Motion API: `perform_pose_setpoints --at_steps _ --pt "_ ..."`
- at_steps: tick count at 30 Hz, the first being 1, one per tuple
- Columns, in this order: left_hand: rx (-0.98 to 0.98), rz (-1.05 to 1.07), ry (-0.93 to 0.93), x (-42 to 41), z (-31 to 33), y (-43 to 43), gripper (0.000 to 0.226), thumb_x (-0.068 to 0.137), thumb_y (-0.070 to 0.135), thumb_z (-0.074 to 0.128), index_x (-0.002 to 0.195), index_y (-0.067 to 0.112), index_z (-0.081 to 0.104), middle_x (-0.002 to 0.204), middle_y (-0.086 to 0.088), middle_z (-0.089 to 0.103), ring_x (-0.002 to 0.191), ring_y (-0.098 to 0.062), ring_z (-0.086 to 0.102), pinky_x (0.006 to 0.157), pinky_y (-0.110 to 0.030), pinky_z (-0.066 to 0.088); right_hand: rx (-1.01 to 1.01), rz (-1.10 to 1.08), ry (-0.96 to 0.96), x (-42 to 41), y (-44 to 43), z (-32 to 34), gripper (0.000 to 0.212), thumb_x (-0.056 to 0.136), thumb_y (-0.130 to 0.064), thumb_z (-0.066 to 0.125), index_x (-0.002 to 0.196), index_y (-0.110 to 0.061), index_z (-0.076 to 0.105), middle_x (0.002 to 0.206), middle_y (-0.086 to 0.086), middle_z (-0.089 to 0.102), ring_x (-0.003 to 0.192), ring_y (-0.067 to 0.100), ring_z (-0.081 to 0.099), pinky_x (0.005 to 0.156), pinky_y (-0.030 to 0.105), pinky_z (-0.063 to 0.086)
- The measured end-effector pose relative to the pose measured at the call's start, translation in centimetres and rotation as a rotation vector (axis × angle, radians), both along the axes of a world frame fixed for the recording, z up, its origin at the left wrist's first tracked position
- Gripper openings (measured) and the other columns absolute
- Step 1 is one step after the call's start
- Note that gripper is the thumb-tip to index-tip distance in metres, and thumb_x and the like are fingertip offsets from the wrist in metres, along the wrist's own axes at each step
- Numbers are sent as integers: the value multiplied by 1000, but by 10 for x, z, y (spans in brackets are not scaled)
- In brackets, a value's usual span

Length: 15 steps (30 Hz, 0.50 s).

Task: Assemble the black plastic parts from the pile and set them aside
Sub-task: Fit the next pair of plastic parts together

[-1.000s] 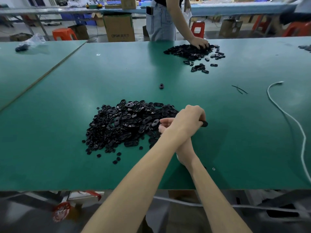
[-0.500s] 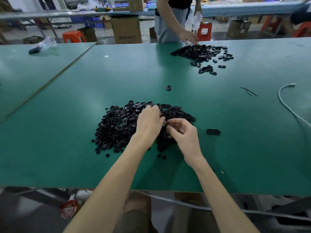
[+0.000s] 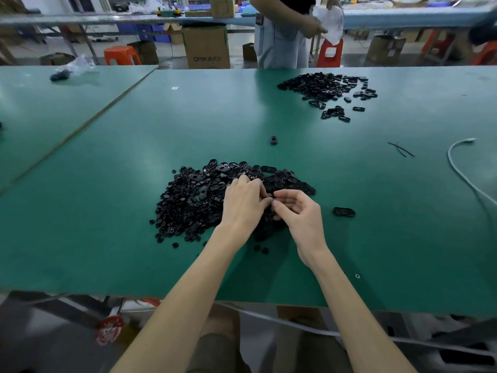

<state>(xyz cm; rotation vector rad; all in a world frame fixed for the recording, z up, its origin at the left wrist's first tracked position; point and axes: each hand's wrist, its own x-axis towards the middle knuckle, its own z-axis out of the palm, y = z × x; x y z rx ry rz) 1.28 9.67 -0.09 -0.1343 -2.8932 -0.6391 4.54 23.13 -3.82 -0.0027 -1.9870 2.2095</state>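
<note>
Two hands meet over the 5 o'clock edge of the pile of black plastic parts [image 3: 199,200] on the green table [image 3: 107,251]. Left hand [image 3: 242,204], at 9 o'clock of the meeting point, shows us its back; its fingers curl down among the parts and we cannot tell what they hold. Right hand [image 3: 300,215], at 3 o'clock, has its fingers curled narrow, thumb and forefinger pinching what we read as one black part [image 3: 269,215]. One oval piece [image 3: 343,212] lies alone at 3 o'clock of the right hand, apart from the pile; we judge it a finished one set aside. We expect the parts to be light, stiff and smooth, apt to slip or skitter, and not easily crushed. We would take each oval by its long edges between thumb and forefinger, leaving the flat face free for a smaller round part to press in
</note>
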Motion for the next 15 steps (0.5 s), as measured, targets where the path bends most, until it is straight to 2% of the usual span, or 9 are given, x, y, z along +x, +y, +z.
perform_pose_setpoints --at_steps 5,10,13,15 --pt "-51 31 21 -2 4 2 13 98 33 67 101 21 71 106 0 72 115 -26 54 101 -38 30 -23 -11 -8 0 1 0 17 93 4 73 104 -9 74 90 -2 77 82 8 72 69 20 57" --pt "-7 19 95 2 1 0 16 105 29 56 105 17 67 104 1 71 112 -24 53 100 -38 24 -35 -37 -12 0 1 0 15 95 0 72 107 -9 74 93 2 77 82 9 72 69 22 57" --pt "88 -61 218 6 2 -5 16 105 29 56 105 16 66 103 3 69 102 -18 57 98 -34 26 -72 -69 -21 -1 0 1 11 102 -11 67 111 -9 70 95 8 76 81 14 73 70 25 59" --pt "143 -192 266 8 1 -9 13 104 25 60 103 14 66 101 6 67 94 -12 57 96 -31 30 -99 -68 -32 -1 -1 2 14 105 -19 64 114 -9 68 94 9 76 79 16 72 68 26 59"
